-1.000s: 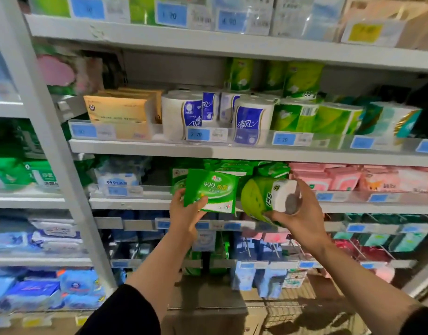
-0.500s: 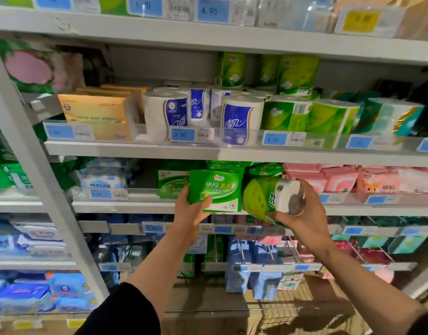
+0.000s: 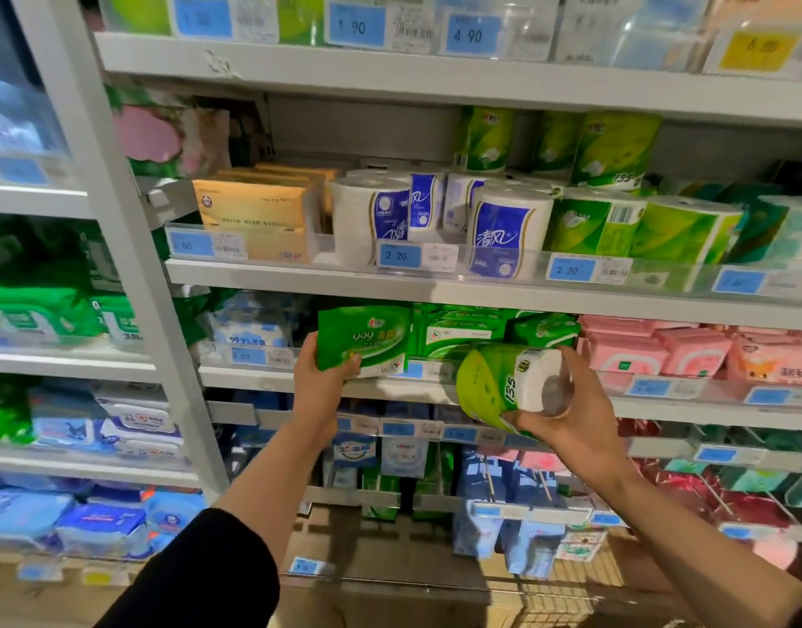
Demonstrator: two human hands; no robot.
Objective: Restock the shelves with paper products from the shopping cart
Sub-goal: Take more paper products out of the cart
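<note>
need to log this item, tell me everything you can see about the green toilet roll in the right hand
The toilet roll is one fat roll in a glossy green and yellow-green plastic wrap printed with "135". It lies tipped on its side, its white paper end and hollow core facing right toward the palm. The right hand holds it in the air, thumb under, fingers over the end, in front of the shelf edge with the green packs. It touches nothing else that shows.

Two hands [image 3: 319, 387] – roughly four blue-labelled rolls [image 3: 507, 233].
</note>
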